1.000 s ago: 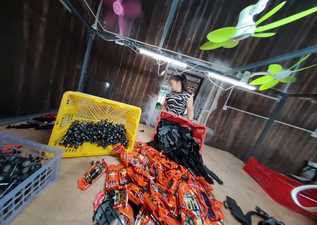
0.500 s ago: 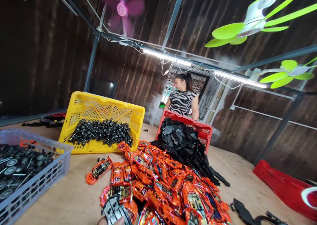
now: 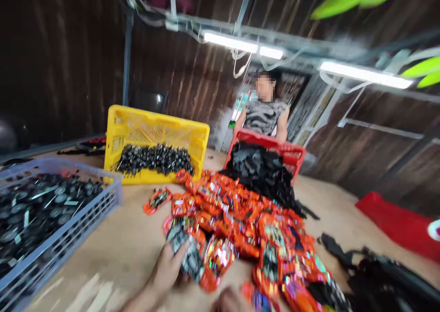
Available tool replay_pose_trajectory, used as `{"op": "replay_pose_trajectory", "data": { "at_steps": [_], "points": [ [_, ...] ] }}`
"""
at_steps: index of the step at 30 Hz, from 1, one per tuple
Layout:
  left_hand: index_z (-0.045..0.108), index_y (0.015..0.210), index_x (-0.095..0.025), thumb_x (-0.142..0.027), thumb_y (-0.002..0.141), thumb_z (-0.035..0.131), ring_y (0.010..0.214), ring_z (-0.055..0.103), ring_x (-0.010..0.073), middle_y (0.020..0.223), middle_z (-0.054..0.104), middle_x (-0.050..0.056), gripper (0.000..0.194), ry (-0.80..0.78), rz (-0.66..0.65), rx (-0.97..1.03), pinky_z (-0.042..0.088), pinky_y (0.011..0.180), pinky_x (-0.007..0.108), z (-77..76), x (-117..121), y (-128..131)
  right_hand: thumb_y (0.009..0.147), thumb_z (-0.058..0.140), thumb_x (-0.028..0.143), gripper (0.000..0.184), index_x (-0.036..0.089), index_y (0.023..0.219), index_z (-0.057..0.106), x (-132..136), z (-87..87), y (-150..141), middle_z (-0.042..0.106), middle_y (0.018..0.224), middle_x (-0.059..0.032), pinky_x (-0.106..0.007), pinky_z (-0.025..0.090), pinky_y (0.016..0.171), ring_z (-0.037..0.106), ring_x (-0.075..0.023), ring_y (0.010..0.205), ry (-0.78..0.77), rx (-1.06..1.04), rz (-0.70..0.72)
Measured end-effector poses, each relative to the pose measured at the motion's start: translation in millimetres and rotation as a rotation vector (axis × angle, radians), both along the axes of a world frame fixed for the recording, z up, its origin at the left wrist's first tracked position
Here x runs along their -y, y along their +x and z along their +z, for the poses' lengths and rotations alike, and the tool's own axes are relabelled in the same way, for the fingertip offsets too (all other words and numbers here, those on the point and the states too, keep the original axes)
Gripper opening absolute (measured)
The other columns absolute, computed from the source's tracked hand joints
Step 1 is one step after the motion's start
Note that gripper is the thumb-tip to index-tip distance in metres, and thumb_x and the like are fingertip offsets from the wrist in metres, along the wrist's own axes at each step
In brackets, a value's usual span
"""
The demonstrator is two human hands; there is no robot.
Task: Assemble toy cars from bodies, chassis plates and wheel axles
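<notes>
My left hand (image 3: 165,267) grips a dark grey toy car chassis (image 3: 185,250), thumb laid across it, at the near edge of a heap of orange toy car bodies (image 3: 237,211). At the bottom edge my right hand (image 3: 231,300) is blurred and partly cut off, so its fingers cannot be made out. Close beside it on the right lies an orange car body with a purple inside (image 3: 259,298). Other orange bodies lie just beyond the chassis.
A purple-blue basket (image 3: 77,229) of wheels and axles stands left. Behind are a yellow crate (image 3: 156,115) of wheels and a red crate (image 3: 295,158) spilling black parts (image 3: 271,179). A person (image 3: 264,115) stands behind the red crate. A black item (image 3: 388,280) lies at right.
The view has tipped downward. My left hand and the chassis show more fully, and my right hand has come into view at the bottom. The person across has turned toward me.
</notes>
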State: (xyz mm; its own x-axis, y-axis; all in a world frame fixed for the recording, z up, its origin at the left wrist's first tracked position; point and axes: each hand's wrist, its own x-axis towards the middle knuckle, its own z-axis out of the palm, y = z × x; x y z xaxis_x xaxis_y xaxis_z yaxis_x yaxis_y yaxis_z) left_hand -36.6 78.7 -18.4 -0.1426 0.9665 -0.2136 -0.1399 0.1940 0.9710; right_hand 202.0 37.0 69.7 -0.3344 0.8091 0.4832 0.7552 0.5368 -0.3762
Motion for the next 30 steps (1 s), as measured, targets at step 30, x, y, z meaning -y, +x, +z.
{"op": "replay_pose_trajectory", "data": {
  "at_steps": [30],
  "points": [
    [0.067, 0.091, -0.013, -0.052, 0.074, 0.074, 0.058, 0.064, 0.0154, 0.074, 0.072, 0.005, 0.043, 0.066, -0.187, 0.081, 0.054, 0.046, 0.023, -4.8, 0.2, 4.0, 0.086, 0.044, 0.007, 0.024, 0.018, 0.1, 0.06, 39.9, -80.2, -11.6, 0.056, 0.094, -0.0102, -0.041, 0.051, 0.075, 0.057, -0.0268, 0.087, -0.115, 0.218, -0.152]
  ]
}}
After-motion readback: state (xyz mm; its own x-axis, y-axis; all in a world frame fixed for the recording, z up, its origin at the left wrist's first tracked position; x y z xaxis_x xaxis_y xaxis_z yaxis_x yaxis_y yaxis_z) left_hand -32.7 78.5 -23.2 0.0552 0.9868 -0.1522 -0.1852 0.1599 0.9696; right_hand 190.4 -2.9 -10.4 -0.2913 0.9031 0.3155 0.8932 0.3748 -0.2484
